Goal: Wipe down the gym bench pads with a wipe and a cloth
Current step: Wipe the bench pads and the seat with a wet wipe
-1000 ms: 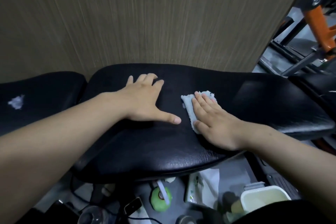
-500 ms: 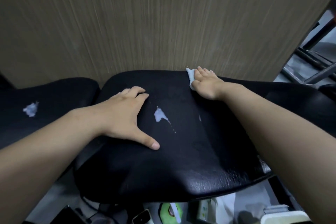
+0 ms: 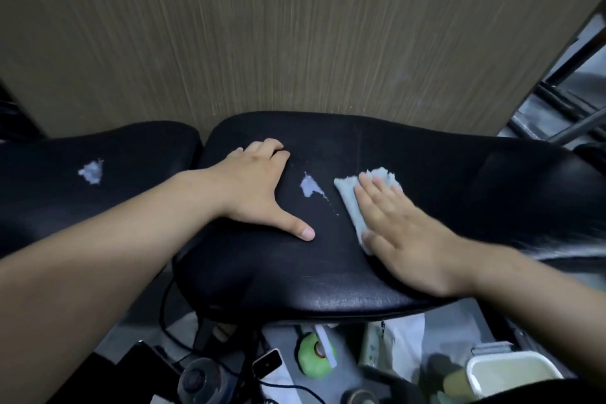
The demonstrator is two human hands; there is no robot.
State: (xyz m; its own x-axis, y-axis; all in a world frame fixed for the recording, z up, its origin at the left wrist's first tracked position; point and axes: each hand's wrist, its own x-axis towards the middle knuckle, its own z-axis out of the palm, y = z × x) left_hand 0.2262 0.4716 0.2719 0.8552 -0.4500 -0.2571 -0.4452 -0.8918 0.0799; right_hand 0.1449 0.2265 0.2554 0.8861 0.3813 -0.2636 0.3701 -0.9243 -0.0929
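Note:
The long black bench pad (image 3: 328,272) stretches across the middle of the view. My left hand (image 3: 259,187) lies flat on it with the thumb spread out. My right hand (image 3: 403,230) presses a pale wipe (image 3: 351,197) flat against the pad with straight fingers. A whitish worn patch (image 3: 310,187) shows on the pad between my two hands. A second, smaller black pad (image 3: 65,207) sits to the left and has a similar whitish patch (image 3: 91,171).
A wood-grain wall (image 3: 295,26) rises right behind the bench. Under the bench lie a green round object (image 3: 314,359), a white container (image 3: 511,374), a wipe packet (image 3: 396,341), a phone (image 3: 267,362) and cables. Metal gym frames (image 3: 574,121) stand at the right.
My right hand has pulled the wipe from the pad's far edge back toward me, to the right of the worn patch. The left hand has stayed in place.

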